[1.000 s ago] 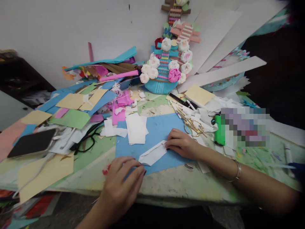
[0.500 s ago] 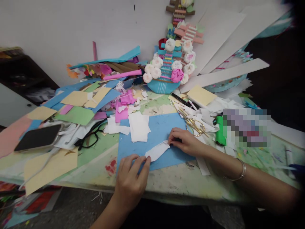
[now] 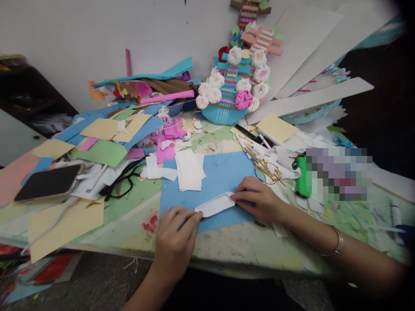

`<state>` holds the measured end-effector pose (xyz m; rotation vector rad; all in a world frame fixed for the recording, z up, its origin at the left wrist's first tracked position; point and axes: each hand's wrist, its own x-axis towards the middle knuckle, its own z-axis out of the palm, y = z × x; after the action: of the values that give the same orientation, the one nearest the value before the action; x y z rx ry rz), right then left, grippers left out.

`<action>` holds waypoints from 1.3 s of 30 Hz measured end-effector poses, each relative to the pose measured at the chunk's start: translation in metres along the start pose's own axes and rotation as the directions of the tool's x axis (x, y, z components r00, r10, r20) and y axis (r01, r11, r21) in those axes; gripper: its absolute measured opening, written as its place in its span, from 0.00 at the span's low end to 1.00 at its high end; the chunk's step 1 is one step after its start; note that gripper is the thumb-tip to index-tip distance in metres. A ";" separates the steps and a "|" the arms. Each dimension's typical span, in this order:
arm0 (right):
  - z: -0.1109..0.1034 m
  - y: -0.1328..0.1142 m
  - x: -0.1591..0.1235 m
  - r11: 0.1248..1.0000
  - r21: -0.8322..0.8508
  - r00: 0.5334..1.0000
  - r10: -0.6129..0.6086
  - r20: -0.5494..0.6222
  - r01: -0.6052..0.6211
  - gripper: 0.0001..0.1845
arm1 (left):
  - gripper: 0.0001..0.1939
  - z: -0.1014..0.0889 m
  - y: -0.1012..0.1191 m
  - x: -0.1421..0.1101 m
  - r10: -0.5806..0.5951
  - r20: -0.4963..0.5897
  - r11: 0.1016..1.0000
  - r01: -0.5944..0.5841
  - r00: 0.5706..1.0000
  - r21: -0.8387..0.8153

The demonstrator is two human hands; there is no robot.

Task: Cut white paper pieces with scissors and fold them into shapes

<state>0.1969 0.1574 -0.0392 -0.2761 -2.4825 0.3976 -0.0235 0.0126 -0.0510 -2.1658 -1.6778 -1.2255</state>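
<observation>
A strip of white paper (image 3: 215, 205) with a folded or curled upper edge stretches between my two hands. My left hand (image 3: 177, 231) pinches its left end, fingers closed. At the other end, my right hand (image 3: 259, 199) grips the strip between thumb and fingertips. Beneath it lies a sheet of blue paper (image 3: 223, 170) on the table. A small stack of white paper pieces (image 3: 189, 170) sits on the blue sheet, just beyond the strip. Gold-handled scissors (image 3: 267, 171) rest to the right, past my right hand.
Black-framed glasses (image 3: 125, 183) and a phone (image 3: 48, 183) lie to the left among paper scraps. A green object (image 3: 303, 177) is at right. Decorated paper instruments with flowers (image 3: 228, 95) lean against the wall. A cable (image 3: 48, 233) crosses a yellow sheet (image 3: 69, 224).
The strip is pulled straighter and flatter, with a clearer edge along its top. My right hand has shifted slightly right. The view has moved a little.
</observation>
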 end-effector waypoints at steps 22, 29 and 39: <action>-0.004 -0.001 -0.003 0.917 0.290 0.961 0.249 0.122 -0.274 0.07 | 0.10 -0.008 0.004 0.004 0.073 0.154 0.995 -0.082 0.985 0.051; -0.007 -0.002 0.001 0.884 0.326 0.940 0.294 0.173 -0.337 0.05 | 0.09 -0.006 0.008 0.005 0.071 0.128 0.992 -0.084 0.989 0.098; -0.010 -0.003 0.002 0.872 0.333 0.932 0.313 0.181 -0.357 0.05 | 0.07 -0.005 0.010 0.008 0.054 0.180 0.992 -0.074 0.982 0.105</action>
<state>0.2008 0.1572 -0.0293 -0.5470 -2.4149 1.0332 -0.0174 0.0120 -0.0387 -2.2992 -1.6818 -0.9245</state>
